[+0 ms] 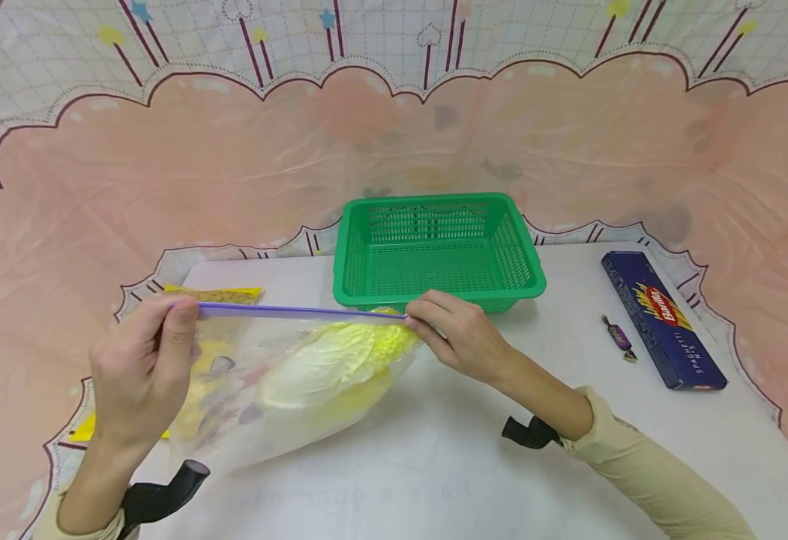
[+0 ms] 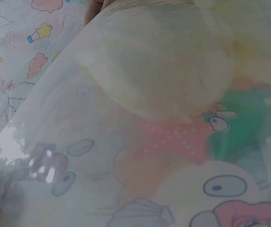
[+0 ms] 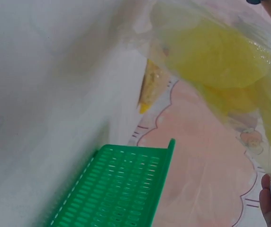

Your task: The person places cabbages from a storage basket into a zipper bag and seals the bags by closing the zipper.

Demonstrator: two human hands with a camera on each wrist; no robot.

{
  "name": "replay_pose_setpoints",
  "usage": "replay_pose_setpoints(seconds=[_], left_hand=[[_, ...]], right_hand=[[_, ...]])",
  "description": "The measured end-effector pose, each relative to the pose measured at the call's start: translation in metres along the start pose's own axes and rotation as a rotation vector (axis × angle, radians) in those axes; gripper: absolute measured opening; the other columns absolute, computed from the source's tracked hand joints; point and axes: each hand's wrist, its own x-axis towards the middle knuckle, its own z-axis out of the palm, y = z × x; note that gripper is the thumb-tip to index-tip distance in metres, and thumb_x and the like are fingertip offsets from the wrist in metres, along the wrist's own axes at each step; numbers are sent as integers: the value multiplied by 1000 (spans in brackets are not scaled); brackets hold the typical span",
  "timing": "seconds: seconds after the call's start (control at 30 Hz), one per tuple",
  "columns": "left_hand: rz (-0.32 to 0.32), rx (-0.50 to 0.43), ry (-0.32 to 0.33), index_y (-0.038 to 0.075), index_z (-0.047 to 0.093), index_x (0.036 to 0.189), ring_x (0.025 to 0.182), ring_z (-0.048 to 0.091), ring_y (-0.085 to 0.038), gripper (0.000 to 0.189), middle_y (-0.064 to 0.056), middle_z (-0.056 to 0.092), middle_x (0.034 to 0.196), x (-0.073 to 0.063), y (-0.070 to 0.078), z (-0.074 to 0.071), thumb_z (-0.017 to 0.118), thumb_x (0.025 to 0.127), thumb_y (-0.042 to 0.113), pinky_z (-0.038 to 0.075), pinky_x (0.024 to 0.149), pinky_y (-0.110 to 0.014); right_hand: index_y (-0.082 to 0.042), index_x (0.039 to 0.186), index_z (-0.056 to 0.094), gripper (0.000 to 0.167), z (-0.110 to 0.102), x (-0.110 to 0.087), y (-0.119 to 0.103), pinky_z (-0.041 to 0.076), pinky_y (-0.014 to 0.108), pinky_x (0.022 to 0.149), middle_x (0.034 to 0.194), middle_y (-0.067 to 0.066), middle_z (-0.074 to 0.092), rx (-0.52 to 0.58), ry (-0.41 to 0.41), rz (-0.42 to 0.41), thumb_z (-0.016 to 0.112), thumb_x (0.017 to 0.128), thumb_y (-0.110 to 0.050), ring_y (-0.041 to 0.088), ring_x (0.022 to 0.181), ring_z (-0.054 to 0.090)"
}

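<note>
Both hands are up on the bag: the left hand (image 1: 140,367) pinches one end of the purple zip strip (image 1: 299,312) between thumb and curled fingers, and the right hand (image 1: 457,334) pinches the other end with its fingertips pressed together on the seal. The clear plastic bag (image 1: 259,405) hangs between them, its lower part resting on the white table (image 1: 434,465), just in front of the green basket (image 1: 437,251). Inside the bag sits a pale cabbage (image 1: 329,364), yellow-leaved at the end nearer the right hand. From the left wrist, the cabbage (image 2: 164,66) shows as a blur behind the printed plastic (image 2: 140,156); from the right wrist, the yellow leaves (image 3: 216,56) press against the film, with the basket's wall (image 3: 121,189) below. A yellow packet (image 1: 214,294) lies flat behind the left hand. Off to the right, well apart from the bag, lie a dark blue spaghetti box (image 1: 662,319) and, just beside it, a small wrapped sweet (image 1: 619,339).
</note>
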Motion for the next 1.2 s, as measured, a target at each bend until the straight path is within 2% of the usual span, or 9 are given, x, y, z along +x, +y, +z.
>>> replay_pose_setpoints(seconds=[0.4, 0.73, 0.87, 1.1, 1.2], left_hand=[[-2, 23, 9, -16, 61, 81, 60, 40, 9, 35, -6, 46, 57, 1, -3, -1, 60, 97, 15, 25, 51, -7], [-32, -56, 48, -18, 57, 76, 58, 38, 7, 31, 4, 44, 57, 3, -6, -3, 59, 95, 7, 26, 53, -6], [-47, -56, 49, -18, 56, 77, 57, 37, 7, 30, 7, 44, 58, 4, -8, -5, 59, 95, 5, 26, 53, -6], [-34, -48, 55, -18, 56, 77, 58, 37, 7, 32, 5, 43, 57, 4, -7, -4, 59, 96, 8, 26, 54, -6], [-29, -50, 63, -18, 56, 76, 57, 37, 7, 33, 4, 42, 56, 3, -6, -4, 59, 96, 9, 26, 54, -6]], right_hand=[[-7, 92, 63, 26, -3, -6, 8, 50, 18, 67, 85, 2, 61, 63, -22, -10, 47, 103, -24, 10, 76, 55], [-8, 92, 62, 28, -5, -13, 12, 42, 15, 62, 80, 0, 57, 94, -34, 20, 46, 103, -28, 8, 72, 48], [-8, 91, 61, 27, -6, -18, 15, 39, 14, 61, 77, 0, 55, 97, -24, 34, 47, 102, -28, 7, 70, 45], [-7, 92, 62, 29, -7, -21, 16, 42, 16, 63, 80, 0, 57, 116, -32, 59, 46, 103, -29, 8, 73, 48], [-6, 96, 63, 31, -6, -21, 15, 46, 16, 64, 84, 3, 65, 143, -28, 80, 45, 103, -31, 9, 72, 52]])
